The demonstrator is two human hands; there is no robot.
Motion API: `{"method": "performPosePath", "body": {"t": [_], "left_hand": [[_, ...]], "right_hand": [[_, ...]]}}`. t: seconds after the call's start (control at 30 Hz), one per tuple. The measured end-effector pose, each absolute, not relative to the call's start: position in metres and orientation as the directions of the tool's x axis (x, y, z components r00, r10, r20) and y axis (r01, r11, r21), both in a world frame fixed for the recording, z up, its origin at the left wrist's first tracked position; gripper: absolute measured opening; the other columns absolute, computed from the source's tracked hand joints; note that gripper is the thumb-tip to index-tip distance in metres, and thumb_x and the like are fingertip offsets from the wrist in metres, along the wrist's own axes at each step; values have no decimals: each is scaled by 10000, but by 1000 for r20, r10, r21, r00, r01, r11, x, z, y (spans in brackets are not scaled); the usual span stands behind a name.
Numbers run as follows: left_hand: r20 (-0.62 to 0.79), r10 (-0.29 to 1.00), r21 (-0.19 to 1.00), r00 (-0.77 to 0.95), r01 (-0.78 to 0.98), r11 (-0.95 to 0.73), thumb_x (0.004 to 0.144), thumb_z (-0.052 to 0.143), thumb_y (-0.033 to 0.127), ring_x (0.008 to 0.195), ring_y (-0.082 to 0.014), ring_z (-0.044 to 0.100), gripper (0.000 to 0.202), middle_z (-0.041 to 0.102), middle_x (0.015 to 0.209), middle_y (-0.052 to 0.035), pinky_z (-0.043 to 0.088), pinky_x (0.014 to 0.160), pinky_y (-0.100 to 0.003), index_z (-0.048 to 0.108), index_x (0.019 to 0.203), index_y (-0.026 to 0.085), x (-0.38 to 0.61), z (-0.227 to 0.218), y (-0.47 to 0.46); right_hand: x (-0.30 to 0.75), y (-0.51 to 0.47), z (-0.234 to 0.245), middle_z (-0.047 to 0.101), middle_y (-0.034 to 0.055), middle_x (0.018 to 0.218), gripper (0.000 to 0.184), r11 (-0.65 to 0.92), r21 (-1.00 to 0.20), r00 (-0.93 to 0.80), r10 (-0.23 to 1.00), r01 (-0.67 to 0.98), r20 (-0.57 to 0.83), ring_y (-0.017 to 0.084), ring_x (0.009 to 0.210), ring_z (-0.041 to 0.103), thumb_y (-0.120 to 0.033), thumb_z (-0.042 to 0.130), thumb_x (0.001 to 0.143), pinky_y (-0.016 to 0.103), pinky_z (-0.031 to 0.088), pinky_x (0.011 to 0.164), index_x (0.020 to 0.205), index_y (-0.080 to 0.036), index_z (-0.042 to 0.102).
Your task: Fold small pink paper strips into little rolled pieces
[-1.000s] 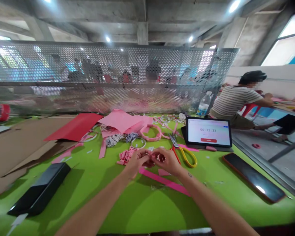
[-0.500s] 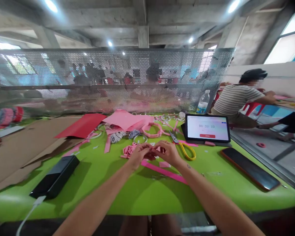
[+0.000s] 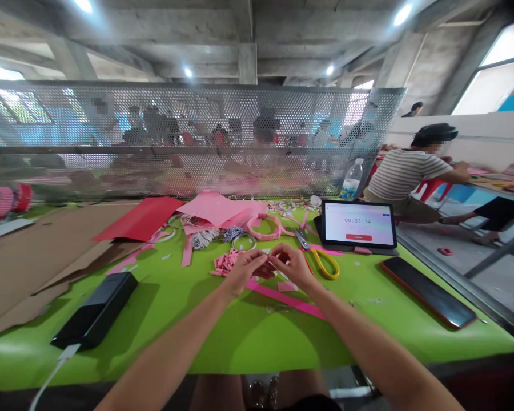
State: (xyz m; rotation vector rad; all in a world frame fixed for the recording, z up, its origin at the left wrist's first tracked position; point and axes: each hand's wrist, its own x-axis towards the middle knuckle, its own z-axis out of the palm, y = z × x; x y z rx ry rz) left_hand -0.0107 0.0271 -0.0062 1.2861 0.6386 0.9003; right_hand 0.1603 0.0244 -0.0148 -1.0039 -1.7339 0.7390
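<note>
The left hand (image 3: 246, 269) and the right hand (image 3: 292, 265) meet above the middle of the green worktop (image 3: 163, 357), well back from its near edge; both are curled, their fingertips (image 3: 270, 258) pinched together, and whatever they grip is too small to make out. Just left of the left hand lies a heap of cut pink paper pieces (image 3: 225, 264); a long pink paper strip (image 3: 285, 301) runs beneath and just in front of the hands, with a small pink square (image 3: 286, 286) beside it. Just right of the right hand are yellow-handled scissors (image 3: 326, 264), their blades pointing toward the far edge. Nearer that edge sit a pink paper ring (image 3: 263, 227), a thin metal hoop (image 3: 244, 242), bundles of twine (image 3: 202, 240) and loose pink sheets (image 3: 216, 208); a red sheet (image 3: 139, 218) overlaps brown cardboard (image 3: 38, 257) at the left. A tablet (image 3: 358, 224) showing a timer stands far right, a phone (image 3: 428, 292) lies face up near the right edge, and a black power bank (image 3: 95, 311) lies near the left; beyond the right edge, a person in a striped shirt (image 3: 405, 177) works at another table.
</note>
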Motion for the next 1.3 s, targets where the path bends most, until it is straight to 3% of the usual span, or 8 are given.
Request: {"method": "performPosePath", "body": {"t": [0.33, 0.5, 0.77, 1.03, 1.2, 1.3], "left_hand": [[91, 862, 984, 499, -178, -1, 800, 587, 406, 662, -172, 658, 303, 674, 750, -74, 550, 673, -341, 598, 884, 115, -6, -8, 26], [84, 877, 983, 474, -182, 4, 803, 591, 363, 672, -177, 664, 252, 683, 753, -80, 540, 678, -328, 619, 850, 116, -8, -5, 27], [32, 873, 982, 486, -179, 64, 774, 625, 362, 629, -164, 648, 249, 682, 741, -79, 534, 660, -324, 646, 851, 126, -10, -7, 31], [276, 877, 945, 392, 54, -322, 793, 594, 358, 583, -143, 593, 223, 645, 684, -51, 466, 549, -238, 687, 774, 157, -11, -4, 24], [95, 910, 995, 405, -71, -73, 799, 572, 425, 629, -171, 634, 315, 675, 757, -86, 513, 607, -300, 680, 852, 135, -13, -6, 30], [62, 886, 994, 460, -105, -15, 756, 638, 400, 651, -164, 643, 302, 678, 774, -94, 524, 654, -306, 680, 849, 115, -15, -8, 37]], "right_hand": [[160, 24, -13, 548, -9, 659, 263, 457, -853, -189, 888, 253, 420, 99, 549, 489, -406, 533, 838, 202, 372, 482, 973, -181, 534], [160, 23, -13, 576, 7, 680, 274, 429, -877, -267, 890, 215, 370, 106, 581, 516, -421, 550, 827, 213, 404, 518, 928, -167, 571], [157, 24, -17, 578, 10, 681, 278, 397, -904, -225, 906, 160, 358, 114, 583, 516, -430, 576, 798, 227, 410, 526, 896, -169, 582], [156, 28, -19, 566, 0, 658, 276, 330, -944, -225, 922, 24, 317, 100, 562, 513, -422, 583, 794, 211, 396, 491, 899, -167, 556], [157, 29, -18, 574, 0, 679, 285, 338, -941, -242, 914, 14, 325, 96, 565, 517, -429, 591, 790, 205, 394, 489, 907, -172, 553], [158, 29, -17, 573, -1, 674, 290, 332, -943, -253, 914, 19, 316, 97, 565, 517, -434, 585, 794, 203, 386, 480, 920, -173, 560]]}}
